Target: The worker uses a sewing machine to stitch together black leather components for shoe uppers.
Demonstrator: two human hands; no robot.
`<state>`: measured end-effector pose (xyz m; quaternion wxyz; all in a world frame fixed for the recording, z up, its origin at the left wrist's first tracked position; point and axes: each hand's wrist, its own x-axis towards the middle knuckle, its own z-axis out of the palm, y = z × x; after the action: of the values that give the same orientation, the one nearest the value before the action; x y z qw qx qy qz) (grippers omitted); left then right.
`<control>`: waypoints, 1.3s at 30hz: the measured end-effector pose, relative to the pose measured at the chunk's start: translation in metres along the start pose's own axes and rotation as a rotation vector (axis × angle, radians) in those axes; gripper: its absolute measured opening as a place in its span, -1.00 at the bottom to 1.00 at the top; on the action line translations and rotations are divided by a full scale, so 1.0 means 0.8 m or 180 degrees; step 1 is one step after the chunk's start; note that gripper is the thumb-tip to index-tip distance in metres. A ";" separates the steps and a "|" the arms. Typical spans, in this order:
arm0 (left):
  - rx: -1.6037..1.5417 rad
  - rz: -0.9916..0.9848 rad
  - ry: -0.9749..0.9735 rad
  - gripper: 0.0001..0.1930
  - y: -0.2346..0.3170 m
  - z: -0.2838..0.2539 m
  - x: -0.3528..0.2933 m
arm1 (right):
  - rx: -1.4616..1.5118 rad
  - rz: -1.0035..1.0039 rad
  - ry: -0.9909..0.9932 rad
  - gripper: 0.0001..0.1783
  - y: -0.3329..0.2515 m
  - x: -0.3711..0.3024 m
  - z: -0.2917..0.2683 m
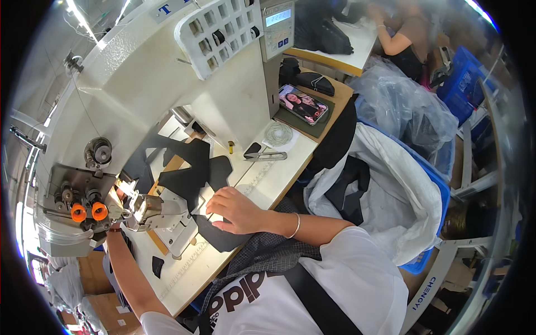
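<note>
A large white sewing machine (167,61) fills the left and middle, with orange tension knobs (99,211) on its head. Under the lamp-lit needle area (146,209), my left hand (115,227) is mostly hidden behind the machine head; its fingers do not show. My right hand (237,211) rests over a dark cut piece (220,237) at the table's near edge, thumb apart from the lightly bent fingers. Beyond it, several black cut pieces (192,167) lie overlapping beside the machine arm. Thread snips (267,157) lie farther right on the white table (279,176).
A coil of pale cord (278,134) and a phone (303,104) playing video lie at the table's right. Beside me stands a blue bin (444,195) lined with a white sack (391,195) holding black pieces. Another person (405,39) sits at a far table.
</note>
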<state>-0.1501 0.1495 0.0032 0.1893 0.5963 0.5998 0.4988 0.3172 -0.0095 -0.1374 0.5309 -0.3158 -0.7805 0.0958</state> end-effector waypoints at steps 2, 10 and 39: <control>-0.0016 0.0019 0.0033 -0.63 0.001 -0.001 -0.001 | -0.0062 -0.0006 -0.0091 -0.62 0.001 -0.001 0.002; 0.0082 0.0101 0.0380 -0.60 -0.018 -0.098 -0.028 | -0.0327 -0.0018 -0.0731 -0.50 0.002 -0.007 0.012; 0.3140 -0.1002 0.0538 -0.31 -0.096 -0.264 -0.271 | -0.0453 0.0125 -0.1353 -0.64 -0.013 0.014 0.002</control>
<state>-0.3169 -0.1094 -0.0492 -0.0903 0.4749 0.8589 0.1689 0.3093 -0.0106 -0.1247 0.3290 -0.3403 -0.8733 0.1152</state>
